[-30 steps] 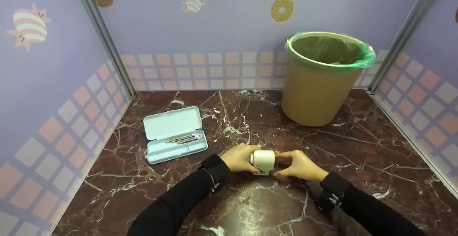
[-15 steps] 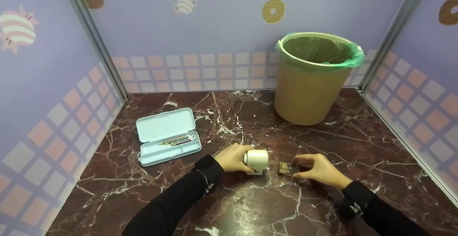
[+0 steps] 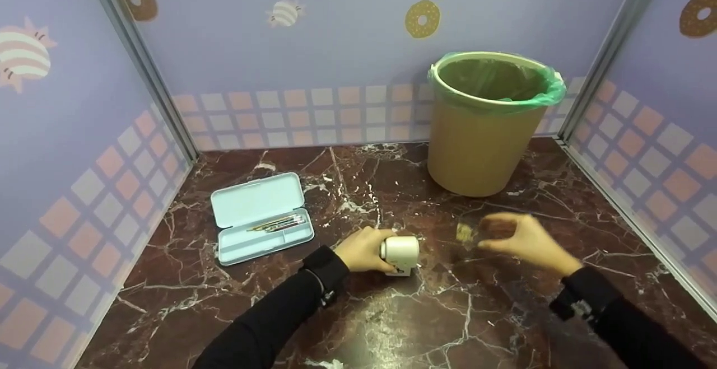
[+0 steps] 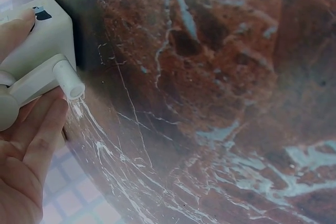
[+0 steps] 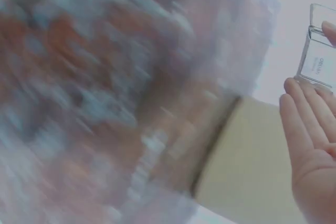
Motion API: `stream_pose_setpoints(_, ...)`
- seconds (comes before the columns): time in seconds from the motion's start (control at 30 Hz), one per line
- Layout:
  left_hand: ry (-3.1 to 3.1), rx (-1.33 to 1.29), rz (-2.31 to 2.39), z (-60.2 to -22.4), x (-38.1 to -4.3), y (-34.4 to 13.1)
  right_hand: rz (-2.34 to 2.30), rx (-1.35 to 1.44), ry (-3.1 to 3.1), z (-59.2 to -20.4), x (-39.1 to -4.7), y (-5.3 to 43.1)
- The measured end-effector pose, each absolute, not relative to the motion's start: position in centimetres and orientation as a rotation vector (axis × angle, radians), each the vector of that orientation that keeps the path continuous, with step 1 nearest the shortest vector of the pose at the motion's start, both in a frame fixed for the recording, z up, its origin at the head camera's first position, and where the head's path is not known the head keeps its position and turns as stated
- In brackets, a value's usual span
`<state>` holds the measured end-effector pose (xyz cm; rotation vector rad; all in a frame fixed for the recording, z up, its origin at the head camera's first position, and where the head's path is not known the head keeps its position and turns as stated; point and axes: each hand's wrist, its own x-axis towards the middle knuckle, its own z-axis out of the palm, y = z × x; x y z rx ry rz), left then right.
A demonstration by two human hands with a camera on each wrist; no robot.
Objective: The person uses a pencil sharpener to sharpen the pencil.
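On the table, my left hand (image 3: 363, 251) grips a white pencil sharpener (image 3: 403, 250) from its left side. In the left wrist view the sharpener's crank handle (image 4: 39, 81) shows, with the thumb on the body and fingers beneath. To the right, my right hand (image 3: 524, 240) pinches a small clear shavings drawer (image 3: 464, 232), which holds yellowish pencil shavings and hangs over the table. The right wrist view shows that clear drawer (image 5: 317, 59) between thumb and fingers, with a printed label on it.
At the back right stands a tan trash bin (image 3: 482, 150) lined with a green bag. An open light-blue pencil case (image 3: 257, 201) lies at the left, with several pencils (image 3: 277, 223) inside. Patterned walls (image 3: 347, 33) enclose the marble table (image 3: 358, 324).
My right hand has pulled the shavings drawer out of the sharpener, then carried it right and forward, towards the bin. My left hand stays on the sharpener.
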<state>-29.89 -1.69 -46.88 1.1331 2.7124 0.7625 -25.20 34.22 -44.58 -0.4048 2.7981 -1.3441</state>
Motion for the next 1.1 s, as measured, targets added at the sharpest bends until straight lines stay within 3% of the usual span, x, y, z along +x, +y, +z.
stream_pose_setpoints(0.57,2.717,1.154,0.781,-47.0,-29.9,-2.1,-1.286,-0.209,2.980,-27.0,-30.6,36.8)
stream_pose_setpoints(0.83,2.724,1.140,0.763,-46.7,-29.8,-2.0,-1.286,-0.120,3.076,-22.9,-33.2,37.0)
stream_pose_setpoints(1.1,2.715,1.158,0.749,-46.5,-29.9,-1.8,-1.107,0.017,3.341,-21.4,-35.5,36.4)
